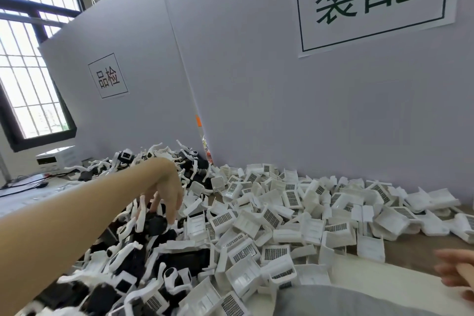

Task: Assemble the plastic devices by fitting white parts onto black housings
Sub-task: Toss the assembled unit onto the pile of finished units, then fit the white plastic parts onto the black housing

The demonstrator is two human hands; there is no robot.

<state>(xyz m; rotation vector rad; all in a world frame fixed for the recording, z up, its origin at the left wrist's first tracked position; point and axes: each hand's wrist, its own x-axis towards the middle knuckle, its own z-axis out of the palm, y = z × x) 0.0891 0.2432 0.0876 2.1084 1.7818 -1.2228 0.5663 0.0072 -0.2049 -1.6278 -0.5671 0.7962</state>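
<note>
While the right hand [459, 274] waits at the near right edge of the table, fingers loosely spread and holding nothing, a grey cloth-like surface [333, 300] lies closest to the camera, just in front of the parts. Beyond it spreads the heap of white parts [282, 213], small slotted covers with dark grilles, tumbled in every direction across the brown tabletop [410, 251] towards the right. To the left lies the mixed pile of black housings [179, 259], tangled with white curved clips. The left hand [166, 197] reaches over that pile with its fingers curled down around one black housing [154, 223], apparently gripping it, though the contact under the fingertips is partly hidden. To do this well, I judge the housing should be lifted straight up so the neighbouring clips fall free rather than drag along, then turned so its open face meets a white cover the right hand can pick from the nearest edge of the heap. Farther back stand a white bench instrument [55, 159] with cables, the partition [256, 84] bearing two printed signs, and a barred window [25, 72] at far left
</note>
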